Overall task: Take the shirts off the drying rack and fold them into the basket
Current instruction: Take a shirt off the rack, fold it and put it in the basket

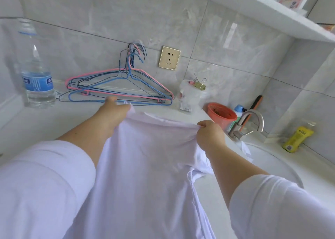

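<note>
A white shirt point(148, 159) is stretched over the white counter point(36, 122) in front of me, collar end away from me. My left hand point(113, 110) pinches its far left shoulder near the collar. The far right shoulder is gripped by my right hand point(210, 135). The shirt's body hangs down toward me between my white sleeves. A sleeve of the shirt bunches under my right forearm. No drying rack or basket is in view.
Several wire hangers point(119, 88) lean on the tiled wall behind the shirt. A water bottle point(35, 70) stands at far left. To the right are a wall socket point(169, 58), a plastic-wrapped jar point(192, 95), an orange cup point(222, 114), a tap point(246, 124), the sink point(282, 168) and a yellow bottle point(297, 139).
</note>
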